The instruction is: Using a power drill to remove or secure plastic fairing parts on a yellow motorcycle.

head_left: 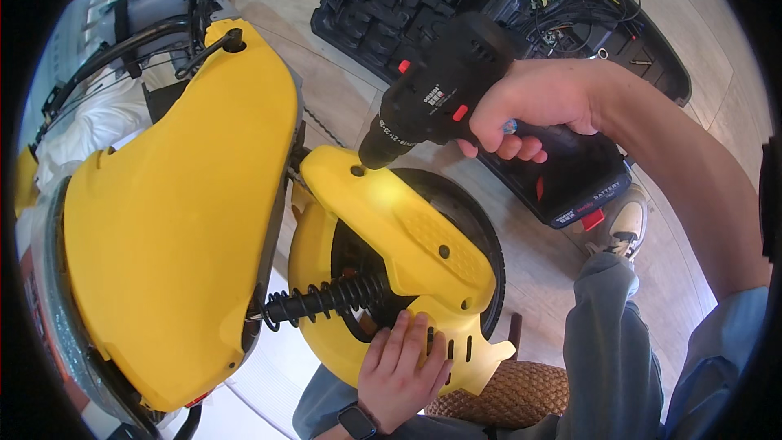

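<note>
My right hand (533,102) is wrapped round the handle of a black cordless drill (428,98), with its battery hanging toward the lower right. The chuck end points down at a hole near the upper end of a yellow plastic cover (407,220). A bright spot of light falls on the cover beside it. Whether a bit is inside the hole is hidden. My left hand (403,371) lies flat, fingers stretched, on the yellow fender (460,330) below the cover. A black wheel (476,212) shows behind, and a black coil-spring shock absorber (326,299) joins from the left.
At left stands a large yellow body panel (183,212) of the vehicle, with black tubes and cables beyond it. An open black tool case (391,0) with cables and small parts lies on the tiled floor behind the drill. A woven brown stool (509,395) is near my legs.
</note>
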Demonstrator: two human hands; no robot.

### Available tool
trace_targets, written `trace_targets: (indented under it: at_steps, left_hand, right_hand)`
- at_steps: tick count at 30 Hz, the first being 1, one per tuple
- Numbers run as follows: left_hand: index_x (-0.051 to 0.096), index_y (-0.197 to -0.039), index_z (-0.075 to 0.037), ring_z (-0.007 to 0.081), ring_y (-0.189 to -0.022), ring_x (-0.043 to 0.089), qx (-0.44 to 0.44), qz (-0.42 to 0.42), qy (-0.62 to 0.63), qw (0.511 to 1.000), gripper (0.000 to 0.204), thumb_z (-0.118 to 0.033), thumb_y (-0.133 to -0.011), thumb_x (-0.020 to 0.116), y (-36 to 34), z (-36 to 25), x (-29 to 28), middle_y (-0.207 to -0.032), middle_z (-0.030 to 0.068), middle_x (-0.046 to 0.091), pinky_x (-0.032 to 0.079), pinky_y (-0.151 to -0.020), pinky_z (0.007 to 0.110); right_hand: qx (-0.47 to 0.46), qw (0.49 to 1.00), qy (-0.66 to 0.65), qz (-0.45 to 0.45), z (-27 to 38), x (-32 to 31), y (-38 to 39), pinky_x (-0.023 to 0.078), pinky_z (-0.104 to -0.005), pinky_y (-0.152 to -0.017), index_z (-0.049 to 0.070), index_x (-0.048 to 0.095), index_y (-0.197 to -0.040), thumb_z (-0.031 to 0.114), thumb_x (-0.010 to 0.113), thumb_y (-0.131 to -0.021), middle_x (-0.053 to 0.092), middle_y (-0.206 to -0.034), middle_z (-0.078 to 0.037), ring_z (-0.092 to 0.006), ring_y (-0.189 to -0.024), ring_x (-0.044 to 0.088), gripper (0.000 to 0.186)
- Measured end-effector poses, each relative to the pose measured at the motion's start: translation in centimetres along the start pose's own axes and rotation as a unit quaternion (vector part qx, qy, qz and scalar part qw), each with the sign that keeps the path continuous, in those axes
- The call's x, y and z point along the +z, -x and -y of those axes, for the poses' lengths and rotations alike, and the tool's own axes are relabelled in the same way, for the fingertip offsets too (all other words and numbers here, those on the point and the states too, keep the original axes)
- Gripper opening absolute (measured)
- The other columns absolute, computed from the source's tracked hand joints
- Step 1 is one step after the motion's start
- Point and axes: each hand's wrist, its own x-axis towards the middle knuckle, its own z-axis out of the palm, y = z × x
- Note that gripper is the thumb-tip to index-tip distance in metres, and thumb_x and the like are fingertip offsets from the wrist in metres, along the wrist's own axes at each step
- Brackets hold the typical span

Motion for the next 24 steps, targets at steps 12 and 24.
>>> trace_targets:
  at_steps: [12,24]
  left_hand:
    - [0.068,-0.110,-0.010,0.0295,-0.111,0.061,0.016,-0.053,0.028,0.998,0.031,-0.029,-0.086,0.070,-1.1,0.6,-1.2,-0.116,0.0113,0.064,0.048,-0.092,0.043]
    - [0.064,-0.119,-0.016,0.0285,-0.117,0.055,0.074,0.026,-0.090,0.993,0.046,-0.007,-0.074,0.068,-9.6,0.3,-9.4,-0.122,0.0063,0.060,0.042,-0.099,0.046]
  right_hand:
    - [-0.024,0.994,-0.106,0.028,-2.8,0.3,-0.6,0.042,-0.0268,-0.052,-0.002,0.066,-0.095,0.014,0.062,-0.077,0.051,-0.064,-0.002,-0.0107,-0.054,0.046,0.024]
    - [-0.136,0.978,-0.145,-0.064,-6.2,-0.6,5.3,0.038,-0.0247,-0.048,-0.003,0.068,-0.094,0.013,0.064,-0.078,0.052,-0.063,0.001,-0.0080,-0.052,0.046,0.023]
